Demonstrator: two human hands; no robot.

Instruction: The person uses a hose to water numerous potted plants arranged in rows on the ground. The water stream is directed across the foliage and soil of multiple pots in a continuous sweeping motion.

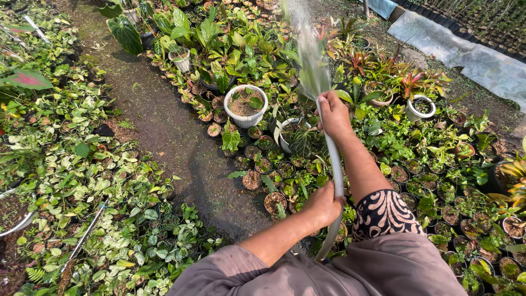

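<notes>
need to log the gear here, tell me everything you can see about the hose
The hose is a pale grey-white flexible tube, plastic or rubber by its look, smooth and slightly curved. It rises from beside the person's body, low in the frame, up to its open end, where a fan of water sprays over the potted plants. The left hand holds it lower down; the right hand has its grip at the outlet, seemingly pressing it. Its far end is hidden behind the clothing.

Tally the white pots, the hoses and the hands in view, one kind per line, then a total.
White pots: 4, the big one, one far back, one by the hose end, one on the right
Hose: 1
Hands: 2, left hand, right hand
Total: 7
</notes>
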